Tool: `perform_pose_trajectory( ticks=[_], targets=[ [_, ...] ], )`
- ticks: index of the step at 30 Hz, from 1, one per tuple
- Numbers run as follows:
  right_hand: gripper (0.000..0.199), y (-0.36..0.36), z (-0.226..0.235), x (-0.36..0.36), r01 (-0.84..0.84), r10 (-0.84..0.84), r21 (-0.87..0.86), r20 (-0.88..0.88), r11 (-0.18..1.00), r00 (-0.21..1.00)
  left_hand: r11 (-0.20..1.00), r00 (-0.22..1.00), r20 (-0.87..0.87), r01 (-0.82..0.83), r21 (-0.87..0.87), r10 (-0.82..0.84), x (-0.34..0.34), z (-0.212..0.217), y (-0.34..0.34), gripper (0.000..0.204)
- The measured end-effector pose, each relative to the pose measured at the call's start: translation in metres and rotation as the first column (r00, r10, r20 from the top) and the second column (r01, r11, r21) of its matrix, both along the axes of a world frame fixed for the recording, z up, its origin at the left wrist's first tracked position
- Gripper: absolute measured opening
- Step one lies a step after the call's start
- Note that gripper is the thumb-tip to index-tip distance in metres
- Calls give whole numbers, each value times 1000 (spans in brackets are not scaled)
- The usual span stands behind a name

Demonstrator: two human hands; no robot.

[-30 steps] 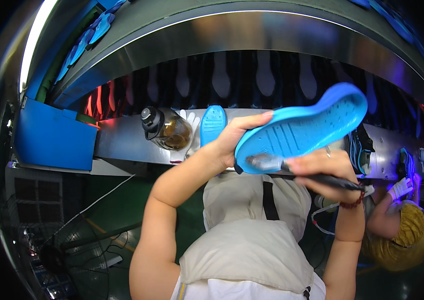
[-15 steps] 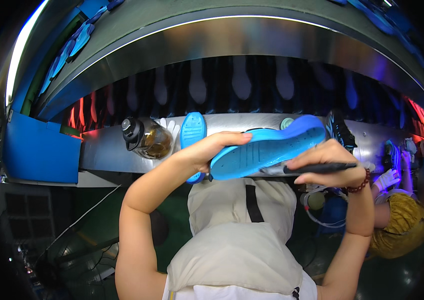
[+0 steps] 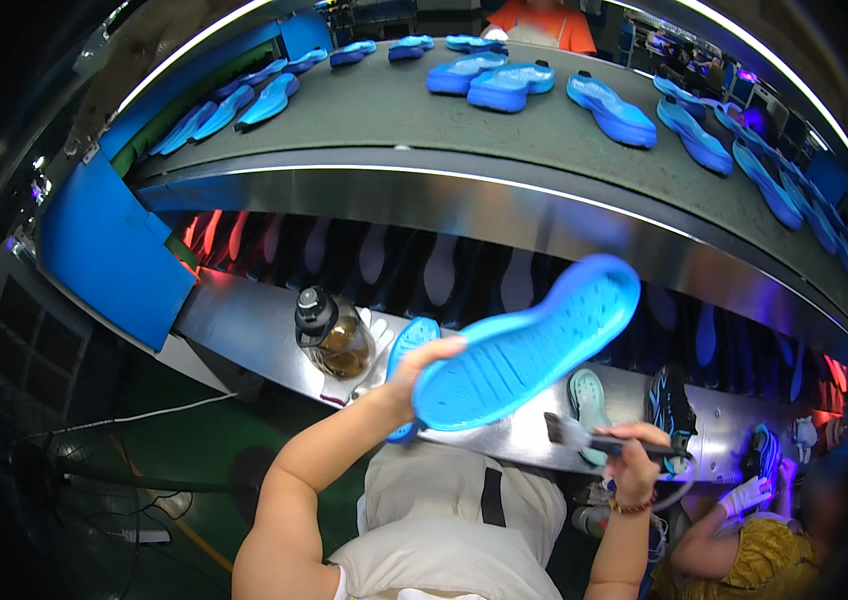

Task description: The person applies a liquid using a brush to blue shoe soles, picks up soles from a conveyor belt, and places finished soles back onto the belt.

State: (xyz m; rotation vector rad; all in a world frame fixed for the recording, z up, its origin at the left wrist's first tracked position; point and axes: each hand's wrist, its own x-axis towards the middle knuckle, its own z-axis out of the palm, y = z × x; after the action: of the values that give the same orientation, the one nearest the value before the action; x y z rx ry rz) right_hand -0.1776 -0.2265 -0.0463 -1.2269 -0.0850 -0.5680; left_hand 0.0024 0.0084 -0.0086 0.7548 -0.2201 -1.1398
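My left hand (image 3: 416,372) grips one end of a bright blue shoe sole (image 3: 524,355), thumb over its rim. The sole is tilted up above the steel ledge, its hollow, ribbed inner side showing. In my right hand (image 3: 634,468) is a brush (image 3: 578,434) with a black handle, its bristles pointing left, apart from the sole. A thin tube or cord seems to curve from the handle's end. Partly behind my left hand, another blue sole (image 3: 418,335) lies on the ledge. A pale green sole (image 3: 589,400) lies beyond the brush.
A dark-lidded bottle of brown liquid (image 3: 337,342) and a white glove (image 3: 377,328) stand left on the ledge. A black shoe (image 3: 666,403) sits right. Beyond, several blue soles (image 3: 612,110) lie on a belt (image 3: 364,125). A co-worker's gloved hand (image 3: 747,496) holds a shoe at right.
The brush has come off the sole and moved down with my right hand. The sole is tipped up more, its far end higher. The view now takes in the belt.
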Motion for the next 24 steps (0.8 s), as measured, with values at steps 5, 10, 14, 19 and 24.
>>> perform_pose_trajectory(
  ticks=[5, 10, 14, 19, 24],
  targets=[
    [22, -30, -39, 0, 174, -158, 376, -75, 910, 985, 855, 917, 212, -205, -475, 338, 48, 85, 12, 63],
    [18, -31, -91, 11, 463, -255, 405, -470, 789, 845, 402, 726, -457, -674, -620, 513, 171, 125, 1, 63],
    [14, -35, -131, -14, 558, -184, 547, -591, 624, 785, 516, 488, 169, -810, -279, 856, 228, 128, -70, 77],
    [14, -35, -147, -14, 562, -153, 592, -598, 578, 787, 416, -258, 889, -905, -86, -378, 273, 142, -129, 86],
    [14, -27, -153, -17, 615, -142, 592, -650, 522, 746, 366, -87, 829, -919, 148, -552, 283, 144, -135, 65]
  ],
)
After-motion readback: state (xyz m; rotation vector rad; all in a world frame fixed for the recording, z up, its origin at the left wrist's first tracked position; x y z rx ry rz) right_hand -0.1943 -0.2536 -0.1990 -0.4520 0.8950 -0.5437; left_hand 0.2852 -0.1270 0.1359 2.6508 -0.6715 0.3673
